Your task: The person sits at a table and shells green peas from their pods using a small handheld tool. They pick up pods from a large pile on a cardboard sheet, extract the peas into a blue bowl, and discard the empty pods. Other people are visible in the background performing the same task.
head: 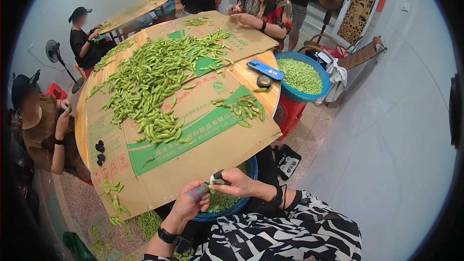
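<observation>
My left hand [190,201] and my right hand [236,184] meet above a blue basket [253,166] of shelled green beans [221,202]. Pinched between their fingertips is a small green bean pod [212,190], mostly hidden by the fingers. The left thumb wears a grey wrap with a red and blue band; black and white wrapping covers the right thumb. Just beyond lies flattened cardboard [203,159] on a round wooden table [84,116]. It bears a large heap of green soybean pods [152,76] and a smaller pile of darker pods and husks [243,108].
A blue phone [265,69] and a roll of black tape [264,81] lie at the table's right edge. A second blue basket [323,90] of shelled beans rests on a red stool [291,117]. Other people sit around the table. Husks [148,224] litter the floor at left.
</observation>
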A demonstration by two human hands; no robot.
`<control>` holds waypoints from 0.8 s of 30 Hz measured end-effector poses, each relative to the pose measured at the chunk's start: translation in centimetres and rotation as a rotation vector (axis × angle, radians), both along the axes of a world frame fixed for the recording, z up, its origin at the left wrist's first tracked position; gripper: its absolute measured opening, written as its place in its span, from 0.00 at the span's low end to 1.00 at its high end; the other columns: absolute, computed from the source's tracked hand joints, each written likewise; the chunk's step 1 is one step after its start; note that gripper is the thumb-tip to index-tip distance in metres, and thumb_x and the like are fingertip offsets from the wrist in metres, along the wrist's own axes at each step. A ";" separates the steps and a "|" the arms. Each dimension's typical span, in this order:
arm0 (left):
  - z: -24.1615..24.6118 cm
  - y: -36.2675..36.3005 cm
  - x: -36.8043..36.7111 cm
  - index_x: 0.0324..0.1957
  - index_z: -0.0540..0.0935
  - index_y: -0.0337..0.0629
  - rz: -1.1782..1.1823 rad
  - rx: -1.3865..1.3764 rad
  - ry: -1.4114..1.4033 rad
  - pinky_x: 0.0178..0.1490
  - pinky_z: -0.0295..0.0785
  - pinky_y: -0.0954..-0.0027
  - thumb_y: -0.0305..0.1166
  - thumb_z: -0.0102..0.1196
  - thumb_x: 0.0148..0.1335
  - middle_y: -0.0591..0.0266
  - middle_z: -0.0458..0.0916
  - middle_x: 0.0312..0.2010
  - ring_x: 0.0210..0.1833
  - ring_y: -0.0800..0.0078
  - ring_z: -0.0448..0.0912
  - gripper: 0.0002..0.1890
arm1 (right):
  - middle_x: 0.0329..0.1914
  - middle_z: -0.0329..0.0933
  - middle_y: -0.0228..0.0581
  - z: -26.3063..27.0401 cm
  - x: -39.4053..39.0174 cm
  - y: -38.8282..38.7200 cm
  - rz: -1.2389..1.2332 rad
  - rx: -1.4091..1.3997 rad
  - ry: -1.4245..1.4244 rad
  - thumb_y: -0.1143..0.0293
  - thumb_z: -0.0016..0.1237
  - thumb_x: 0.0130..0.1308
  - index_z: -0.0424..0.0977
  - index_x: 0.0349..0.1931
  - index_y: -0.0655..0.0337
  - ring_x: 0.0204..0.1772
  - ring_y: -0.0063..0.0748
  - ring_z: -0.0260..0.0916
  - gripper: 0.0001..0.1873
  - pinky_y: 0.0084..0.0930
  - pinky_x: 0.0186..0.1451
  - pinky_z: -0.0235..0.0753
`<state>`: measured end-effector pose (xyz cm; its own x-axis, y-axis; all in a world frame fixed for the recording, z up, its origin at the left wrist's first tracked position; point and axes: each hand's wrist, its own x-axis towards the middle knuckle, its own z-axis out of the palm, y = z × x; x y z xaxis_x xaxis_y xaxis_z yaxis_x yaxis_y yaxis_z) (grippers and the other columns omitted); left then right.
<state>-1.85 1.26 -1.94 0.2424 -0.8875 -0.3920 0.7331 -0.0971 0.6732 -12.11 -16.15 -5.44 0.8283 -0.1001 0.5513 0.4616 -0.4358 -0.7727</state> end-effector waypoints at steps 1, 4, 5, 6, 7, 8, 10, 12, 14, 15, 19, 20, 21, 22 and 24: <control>-0.1 0.1 0.1 0.38 0.73 0.37 -0.002 -0.002 0.033 0.20 0.62 0.77 0.30 0.46 0.66 0.68 0.63 0.19 0.19 0.80 0.61 0.06 | 0.18 0.66 0.43 0.2 0.0 0.0 0.011 -0.006 -0.001 0.69 0.55 0.61 0.71 0.30 0.66 0.16 0.37 0.63 0.10 0.30 0.21 0.60; -0.3 0.2 0.1 0.37 0.73 0.37 -0.012 0.006 0.127 0.20 0.61 0.77 0.29 0.46 0.66 0.69 0.63 0.19 0.19 0.80 0.61 0.06 | 0.17 0.65 0.45 0.7 -0.3 -0.1 0.059 -0.080 -0.002 0.70 0.56 0.60 0.69 0.28 0.66 0.17 0.43 0.63 0.10 0.34 0.22 0.60; -0.1 0.2 0.2 0.37 0.73 0.37 -0.020 0.016 0.156 0.20 0.60 0.78 0.29 0.46 0.66 0.69 0.63 0.18 0.18 0.80 0.61 0.06 | 0.18 0.66 0.44 0.3 -0.3 -0.6 0.087 -0.143 -0.002 0.71 0.56 0.59 0.70 0.31 0.66 0.19 0.42 0.65 0.09 0.33 0.22 0.61; 0.0 0.2 0.2 0.36 0.73 0.38 -0.028 0.028 0.184 0.20 0.60 0.78 0.29 0.46 0.65 0.69 0.62 0.18 0.18 0.80 0.60 0.05 | 0.19 0.67 0.42 -0.2 -0.3 -0.9 0.114 -0.203 -0.004 0.72 0.57 0.59 0.71 0.33 0.66 0.20 0.41 0.67 0.09 0.32 0.22 0.62; -0.1 0.3 0.2 0.36 0.73 0.38 -0.029 0.030 0.195 0.20 0.60 0.78 0.28 0.46 0.65 0.69 0.63 0.18 0.18 0.80 0.60 0.05 | 0.19 0.67 0.42 -0.7 -0.3 -1.0 0.132 -0.199 -0.016 0.72 0.57 0.59 0.71 0.33 0.66 0.20 0.41 0.68 0.09 0.32 0.22 0.62; -0.2 0.3 0.2 0.36 0.73 0.38 -0.030 0.033 0.206 0.20 0.60 0.78 0.28 0.46 0.64 0.69 0.63 0.18 0.18 0.80 0.60 0.04 | 0.19 0.67 0.42 -1.2 -0.2 -0.9 0.150 -0.194 -0.028 0.73 0.57 0.59 0.71 0.33 0.66 0.21 0.42 0.68 0.09 0.33 0.22 0.63; -0.5 0.3 0.1 0.35 0.73 0.38 -0.011 0.061 0.123 0.20 0.60 0.78 0.26 0.46 0.64 0.68 0.64 0.18 0.17 0.80 0.61 0.04 | 0.19 0.67 0.43 -1.4 -0.1 -0.8 0.146 -0.194 -0.024 0.73 0.56 0.59 0.70 0.33 0.65 0.21 0.43 0.68 0.08 0.33 0.23 0.63; -0.7 0.3 -0.2 0.35 0.73 0.38 0.039 0.123 -0.069 0.20 0.61 0.77 0.25 0.46 0.63 0.68 0.66 0.18 0.18 0.80 0.62 0.03 | 0.19 0.67 0.43 -1.2 -0.1 -0.6 0.108 -0.191 0.005 0.75 0.56 0.59 0.70 0.33 0.66 0.22 0.44 0.68 0.08 0.33 0.24 0.64; -0.7 0.6 -0.2 0.36 0.74 0.37 0.044 0.138 -0.137 0.21 0.63 0.77 0.24 0.46 0.63 0.66 0.69 0.19 0.18 0.78 0.65 0.04 | 0.20 0.68 0.43 -0.3 0.3 0.1 0.075 -0.177 -0.140 0.76 0.55 0.59 0.70 0.36 0.66 0.22 0.45 0.68 0.08 0.33 0.24 0.65; -0.7 0.6 -0.2 0.37 0.75 0.37 0.046 0.141 -0.169 0.22 0.65 0.77 0.23 0.46 0.63 0.66 0.70 0.20 0.19 0.78 0.66 0.04 | 0.20 0.68 0.43 0.3 0.5 0.2 0.057 -0.175 -0.211 0.76 0.54 0.59 0.70 0.37 0.67 0.22 0.45 0.68 0.08 0.33 0.24 0.66; 0.4 0.6 -0.6 0.41 0.77 0.35 0.037 0.177 -0.284 0.27 0.70 0.75 0.22 0.48 0.63 0.62 0.77 0.24 0.24 0.76 0.73 0.07 | 0.22 0.69 0.43 -1.3 -0.3 -0.3 0.010 -0.163 0.007 0.75 0.54 0.58 0.71 0.40 0.67 0.22 0.41 0.68 0.11 0.30 0.25 0.66; 0.6 0.7 -0.4 0.42 0.77 0.34 0.007 0.180 -0.340 0.29 0.71 0.75 0.22 0.48 0.63 0.62 0.78 0.25 0.25 0.75 0.74 0.07 | 0.22 0.69 0.43 -1.3 -0.6 -0.4 0.011 -0.137 0.073 0.75 0.55 0.58 0.71 0.40 0.67 0.22 0.39 0.68 0.12 0.30 0.25 0.66; 0.7 0.9 -0.3 0.42 0.78 0.33 -0.020 0.183 -0.395 0.30 0.72 0.75 0.21 0.49 0.62 0.62 0.79 0.26 0.26 0.75 0.76 0.08 | 0.23 0.70 0.42 -1.1 -0.6 -0.4 0.015 -0.110 0.138 0.74 0.55 0.58 0.71 0.41 0.67 0.22 0.37 0.69 0.12 0.29 0.25 0.66; 0.8 0.9 -0.5 0.42 0.78 0.33 -0.011 0.166 -0.472 0.31 0.72 0.75 0.21 0.49 0.62 0.62 0.79 0.27 0.27 0.75 0.76 0.08 | 0.23 0.70 0.41 -0.8 -0.7 -0.1 -0.002 0.043 0.221 0.74 0.56 0.58 0.72 0.41 0.66 0.22 0.34 0.68 0.12 0.28 0.25 0.66; 0.8 1.0 -1.1 0.42 0.78 0.32 0.007 0.130 -0.627 0.32 0.72 0.75 0.21 0.50 0.62 0.62 0.80 0.27 0.29 0.76 0.77 0.08 | 0.22 0.70 0.39 0.3 -1.0 0.7 -0.036 0.349 0.386 0.73 0.56 0.58 0.72 0.41 0.66 0.22 0.29 0.68 0.12 0.26 0.25 0.65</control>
<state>-2.95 2.27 -1.15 0.4664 -0.8396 -0.2783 0.2050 -0.2035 0.9574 -13.10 -15.44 -5.11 0.9573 -0.2557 0.1351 0.1039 -0.1319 -0.9858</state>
